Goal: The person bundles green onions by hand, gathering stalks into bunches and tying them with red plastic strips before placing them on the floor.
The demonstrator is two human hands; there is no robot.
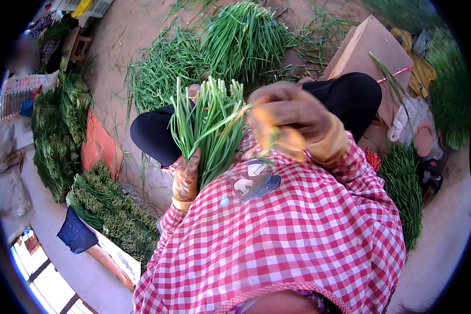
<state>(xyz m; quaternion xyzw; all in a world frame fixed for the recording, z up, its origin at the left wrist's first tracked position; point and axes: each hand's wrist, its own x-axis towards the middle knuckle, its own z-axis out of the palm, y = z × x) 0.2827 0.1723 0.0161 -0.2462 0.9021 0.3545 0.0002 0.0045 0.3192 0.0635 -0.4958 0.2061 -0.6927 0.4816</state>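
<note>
My left hand (187,176), in a soiled glove, is closed around a bunch of long green leafy stalks (214,125), which look like garlic chives, their pale cut ends upward. To the right of the bunch, my right hand (294,117) is gloved too and blurred by motion. A thin yellowish-green leaf stretches from the bunch to its fingers, and some yellowed leaf bits show beneath them; how firmly they are gripped is not clear. On the floor in front lie a tall heap of the same stalks (245,39) and a looser pile of green leaves (165,66).
Bundled stalks (114,212) lie to the left, with more bundles (57,133) farther left. A wooden board (376,59) with a pink tie stands beyond my right knee. More greens (402,192) lie at the right, near a plastic bag (416,117). A small wooden stool (80,47) is at upper left.
</note>
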